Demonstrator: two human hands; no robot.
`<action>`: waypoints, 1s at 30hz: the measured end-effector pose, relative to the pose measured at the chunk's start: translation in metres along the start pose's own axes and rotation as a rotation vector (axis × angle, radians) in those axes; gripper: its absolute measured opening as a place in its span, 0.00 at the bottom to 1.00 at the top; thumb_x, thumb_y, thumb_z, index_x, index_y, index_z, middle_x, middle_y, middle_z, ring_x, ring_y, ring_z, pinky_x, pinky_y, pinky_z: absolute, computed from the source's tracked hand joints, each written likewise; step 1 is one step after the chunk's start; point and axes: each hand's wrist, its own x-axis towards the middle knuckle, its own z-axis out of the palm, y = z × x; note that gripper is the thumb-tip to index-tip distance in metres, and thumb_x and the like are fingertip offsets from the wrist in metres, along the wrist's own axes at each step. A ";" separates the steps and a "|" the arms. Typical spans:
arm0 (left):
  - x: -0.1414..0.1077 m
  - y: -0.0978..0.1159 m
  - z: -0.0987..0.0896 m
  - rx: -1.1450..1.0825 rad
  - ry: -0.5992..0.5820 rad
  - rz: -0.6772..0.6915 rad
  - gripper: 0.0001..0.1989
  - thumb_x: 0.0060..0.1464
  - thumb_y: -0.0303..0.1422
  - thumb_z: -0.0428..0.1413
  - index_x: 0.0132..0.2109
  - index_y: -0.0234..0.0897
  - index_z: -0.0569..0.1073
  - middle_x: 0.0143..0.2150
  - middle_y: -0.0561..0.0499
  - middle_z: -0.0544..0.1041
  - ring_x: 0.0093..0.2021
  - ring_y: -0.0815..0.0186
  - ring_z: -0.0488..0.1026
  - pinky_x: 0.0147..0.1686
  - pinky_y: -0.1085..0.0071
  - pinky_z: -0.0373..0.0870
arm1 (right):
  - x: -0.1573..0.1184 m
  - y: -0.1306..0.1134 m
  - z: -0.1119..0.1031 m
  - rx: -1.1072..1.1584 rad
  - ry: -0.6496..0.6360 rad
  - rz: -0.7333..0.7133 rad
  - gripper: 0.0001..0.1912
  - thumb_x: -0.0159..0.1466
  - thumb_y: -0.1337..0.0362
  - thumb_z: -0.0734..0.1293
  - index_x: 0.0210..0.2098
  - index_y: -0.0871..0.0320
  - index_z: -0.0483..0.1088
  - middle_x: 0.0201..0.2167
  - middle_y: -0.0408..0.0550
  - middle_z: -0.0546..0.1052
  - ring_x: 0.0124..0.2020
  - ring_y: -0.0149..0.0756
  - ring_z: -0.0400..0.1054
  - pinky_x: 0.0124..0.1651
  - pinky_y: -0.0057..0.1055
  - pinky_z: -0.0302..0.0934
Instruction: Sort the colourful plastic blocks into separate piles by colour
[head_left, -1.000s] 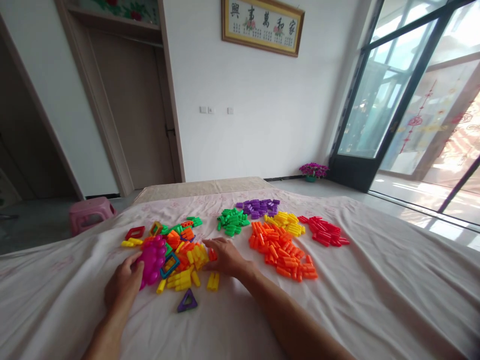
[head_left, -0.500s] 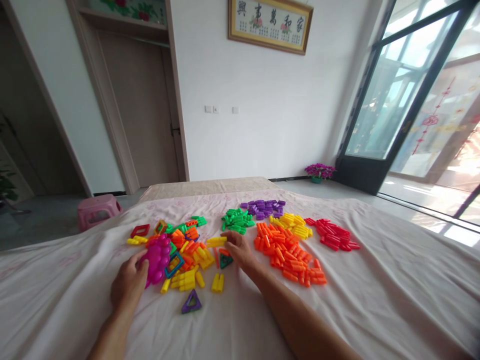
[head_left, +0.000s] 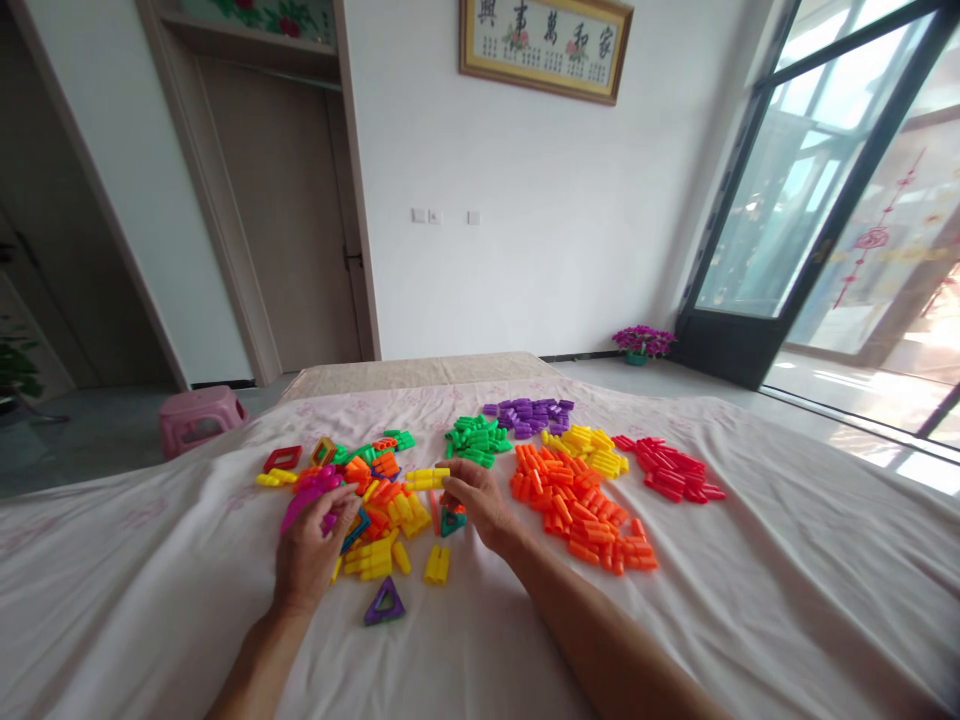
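Observation:
My right hand [head_left: 474,500] pinches a yellow block piece [head_left: 427,479] above the right side of a mixed heap of orange and yellow pieces [head_left: 386,508]. My left hand [head_left: 311,545] is over the magenta bumpy piece [head_left: 294,510], partly hiding it; its fingers are bent, and whether they hold anything is hidden. A blue square frame [head_left: 355,530] lies beside the left fingertips. Below my right hand sits a green triangle [head_left: 452,522]. Nearer to me lie a yellow pair [head_left: 437,565] and a purple triangle [head_left: 385,603].
Sorted piles lie toward the right: orange [head_left: 574,510], yellow [head_left: 589,451], red [head_left: 671,470], green [head_left: 477,440] and purple [head_left: 529,416]. A red frame [head_left: 283,459] is at the heap's far left. The cloth [head_left: 757,560] has folds. A pink stool [head_left: 201,418] stands beyond.
My left hand has moved right, from the magenta piece's left edge to over it. The yellow piece in my right hand has shifted slightly left and up.

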 end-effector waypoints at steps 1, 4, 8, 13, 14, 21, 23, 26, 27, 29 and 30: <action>-0.002 0.006 0.005 -0.052 -0.049 -0.007 0.24 0.56 0.53 0.57 0.49 0.41 0.83 0.42 0.46 0.87 0.44 0.57 0.83 0.48 0.65 0.77 | -0.002 -0.001 0.003 0.003 -0.035 0.000 0.17 0.54 0.56 0.73 0.40 0.59 0.77 0.25 0.41 0.75 0.24 0.28 0.67 0.29 0.27 0.61; -0.006 0.019 0.019 -0.206 -0.187 -0.051 0.28 0.56 0.54 0.59 0.54 0.38 0.81 0.45 0.45 0.87 0.47 0.56 0.83 0.48 0.65 0.78 | -0.008 0.000 0.012 -0.008 -0.119 0.030 0.18 0.54 0.55 0.74 0.40 0.59 0.76 0.26 0.41 0.75 0.25 0.29 0.68 0.28 0.27 0.61; -0.010 0.030 0.029 -0.354 -0.259 -0.148 0.29 0.53 0.55 0.60 0.49 0.35 0.82 0.47 0.42 0.87 0.47 0.54 0.84 0.48 0.63 0.80 | -0.011 0.005 0.017 -0.037 -0.157 0.049 0.19 0.55 0.52 0.75 0.39 0.59 0.76 0.26 0.41 0.76 0.25 0.29 0.68 0.28 0.26 0.60; -0.008 0.028 0.027 -0.307 -0.220 -0.207 0.29 0.51 0.56 0.60 0.46 0.34 0.82 0.45 0.42 0.87 0.46 0.53 0.84 0.47 0.63 0.80 | -0.006 0.006 0.012 -0.056 -0.058 0.005 0.21 0.55 0.48 0.75 0.37 0.58 0.76 0.25 0.41 0.74 0.24 0.29 0.67 0.28 0.27 0.61; -0.007 0.026 0.025 -0.281 -0.198 -0.216 0.29 0.52 0.56 0.59 0.46 0.34 0.82 0.45 0.42 0.87 0.47 0.52 0.84 0.47 0.64 0.80 | -0.004 0.006 0.010 -0.048 -0.006 -0.012 0.22 0.55 0.47 0.75 0.37 0.58 0.76 0.25 0.41 0.75 0.25 0.29 0.67 0.29 0.27 0.61; -0.006 0.014 0.025 -0.037 -0.154 -0.090 0.20 0.56 0.49 0.56 0.45 0.40 0.81 0.44 0.44 0.86 0.45 0.55 0.82 0.49 0.62 0.77 | 0.012 0.008 -0.012 -0.088 0.202 -0.066 0.26 0.52 0.46 0.75 0.42 0.58 0.76 0.35 0.47 0.79 0.30 0.34 0.72 0.31 0.30 0.64; -0.006 0.014 0.025 -0.033 -0.137 -0.052 0.21 0.57 0.49 0.56 0.47 0.39 0.81 0.46 0.44 0.86 0.46 0.56 0.82 0.49 0.63 0.77 | 0.015 0.011 -0.021 -0.180 0.270 -0.079 0.24 0.53 0.47 0.74 0.42 0.58 0.77 0.34 0.47 0.80 0.31 0.36 0.72 0.31 0.31 0.64; -0.002 0.013 0.018 -0.035 -0.045 -0.048 0.24 0.59 0.49 0.53 0.51 0.37 0.79 0.51 0.41 0.84 0.46 0.56 0.81 0.47 0.62 0.77 | 0.018 0.014 -0.035 -0.233 0.355 -0.078 0.25 0.52 0.47 0.74 0.42 0.59 0.77 0.31 0.47 0.79 0.31 0.38 0.72 0.32 0.32 0.65; 0.000 0.011 0.012 -0.020 0.002 -0.048 0.25 0.60 0.49 0.51 0.52 0.37 0.79 0.52 0.41 0.83 0.48 0.56 0.80 0.48 0.62 0.77 | 0.019 0.012 -0.039 -0.226 0.378 -0.077 0.26 0.51 0.47 0.74 0.42 0.59 0.77 0.31 0.47 0.79 0.31 0.38 0.72 0.32 0.32 0.65; 0.004 0.005 -0.002 0.058 0.100 -0.045 0.25 0.63 0.48 0.48 0.53 0.37 0.79 0.55 0.40 0.82 0.53 0.54 0.78 0.54 0.61 0.74 | 0.022 0.004 -0.049 -0.198 0.408 -0.087 0.29 0.50 0.46 0.75 0.43 0.60 0.77 0.32 0.47 0.79 0.31 0.38 0.73 0.32 0.33 0.65; 0.006 0.000 -0.010 0.119 0.156 -0.050 0.25 0.64 0.47 0.47 0.53 0.37 0.79 0.56 0.40 0.81 0.56 0.53 0.77 0.57 0.60 0.73 | 0.024 -0.002 -0.055 -0.186 0.415 -0.096 0.29 0.49 0.46 0.75 0.43 0.60 0.77 0.33 0.48 0.79 0.31 0.38 0.73 0.32 0.33 0.65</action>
